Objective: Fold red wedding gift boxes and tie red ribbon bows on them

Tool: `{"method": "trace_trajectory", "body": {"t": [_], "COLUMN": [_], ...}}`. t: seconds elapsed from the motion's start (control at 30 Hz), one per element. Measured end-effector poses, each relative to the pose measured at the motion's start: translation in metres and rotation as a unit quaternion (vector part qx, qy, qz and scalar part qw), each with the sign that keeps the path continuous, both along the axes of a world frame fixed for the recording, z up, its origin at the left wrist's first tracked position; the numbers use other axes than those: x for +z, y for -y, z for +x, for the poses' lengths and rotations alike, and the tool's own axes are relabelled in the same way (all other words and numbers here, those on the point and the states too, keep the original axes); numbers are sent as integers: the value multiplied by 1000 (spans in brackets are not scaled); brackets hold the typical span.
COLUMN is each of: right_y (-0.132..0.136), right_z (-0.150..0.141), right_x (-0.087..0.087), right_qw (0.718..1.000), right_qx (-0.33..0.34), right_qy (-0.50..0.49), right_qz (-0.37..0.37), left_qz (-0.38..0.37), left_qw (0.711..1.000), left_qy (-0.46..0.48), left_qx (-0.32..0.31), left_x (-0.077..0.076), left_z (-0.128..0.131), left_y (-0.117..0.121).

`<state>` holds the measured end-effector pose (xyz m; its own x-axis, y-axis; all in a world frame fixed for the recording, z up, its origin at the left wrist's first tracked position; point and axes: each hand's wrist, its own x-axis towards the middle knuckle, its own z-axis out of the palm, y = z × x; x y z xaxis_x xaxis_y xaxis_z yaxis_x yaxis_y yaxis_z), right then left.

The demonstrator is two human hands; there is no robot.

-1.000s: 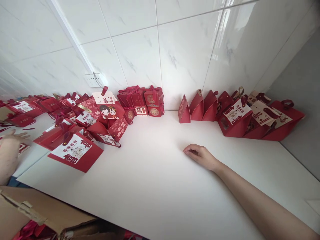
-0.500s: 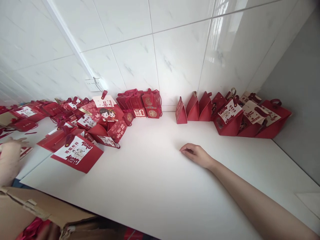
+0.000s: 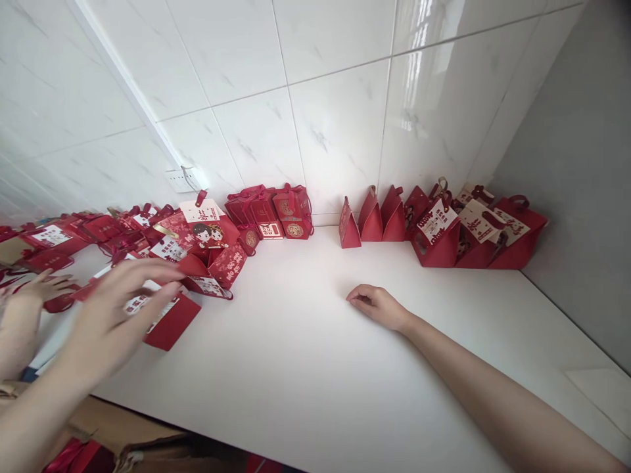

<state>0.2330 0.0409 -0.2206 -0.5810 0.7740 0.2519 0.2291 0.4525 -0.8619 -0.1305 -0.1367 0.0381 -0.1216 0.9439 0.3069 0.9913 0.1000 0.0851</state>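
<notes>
My left hand [image 3: 111, 315] is raised in front of a red gift box [image 3: 175, 322] with a white printed label, hiding much of it. Thumb and fingers are apart and nothing shows between them; I cannot tell whether they touch the box. Just behind are an opened-up red box [image 3: 227, 263] and a box with a cartoon couple [image 3: 210, 235]. On the white tabletop [image 3: 296, 341] rests my right hand [image 3: 377, 307], its fingers curled loosely together with nothing in them. The closest box to it is a narrow red one [image 3: 350, 226] standing by the wall.
Several red gift boxes with handles [image 3: 444, 236] stand in the right corner. Ribbon-tied boxes [image 3: 293, 213] are by the tiled wall. Another person's hand [image 3: 44, 289] is among boxes at far left. A cardboard carton [image 3: 118, 420] with red items sits below the table edge.
My left hand has risen from the carton below the table to the labelled red box. The right hand stays on the table. The view has shifted slightly.
</notes>
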Motion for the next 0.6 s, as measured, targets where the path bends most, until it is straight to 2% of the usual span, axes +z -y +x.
{"method": "trace_trajectory", "body": {"t": [0.03, 0.07, 0.1, 0.17, 0.2, 0.27, 0.33, 0.4, 0.5, 0.53, 0.6], "right_y": [0, 0, 0, -1, -1, -2, -2, -3, -4, -5, -7], "right_z": [0, 0, 0, -1, -1, -2, -2, -2, -2, -2, -2], "right_x": [0, 1, 1, 2, 2, 3, 3, 2, 2, 2, 1], "right_qw": [1000, 1000, 1000, 1000, 1000, 1000, 1000, 1000, 1000, 1000, 1000], "right_qx": [0, 0, -1, -2, -2, -3, -1, 1, 3, 4, 7], "right_qy": [-1, -2, -2, -4, -5, -8, -9, -9, -8, -8, -8], "right_qz": [1, 2, 3, 3, 3, 2, 2, 3, 2, 1, -4], "left_qz": [4, -30, -78, -120, -133, -139, -115, -56, 32, 53, 85], "left_qw": [999, 996, 992, 987, 986, 977, 974, 975, 970, 967, 962], "left_qy": [6, 2, -9, -17, 11, 142, 184, 211, 242, 249, 259], "left_qx": [-51, -88, -103, -105, -103, -77, -60, -24, 17, 15, 1], "left_x": [-4, -9, -15, -33, -45, -76, -113, -155, -209, -222, -238], "left_z": [7, 12, 15, 13, 10, 7, 12, 26, 52, 58, 64], "left_y": [-21, -43, -68, -120, -145, -191, -225, -246, -258, -258, -258]}}
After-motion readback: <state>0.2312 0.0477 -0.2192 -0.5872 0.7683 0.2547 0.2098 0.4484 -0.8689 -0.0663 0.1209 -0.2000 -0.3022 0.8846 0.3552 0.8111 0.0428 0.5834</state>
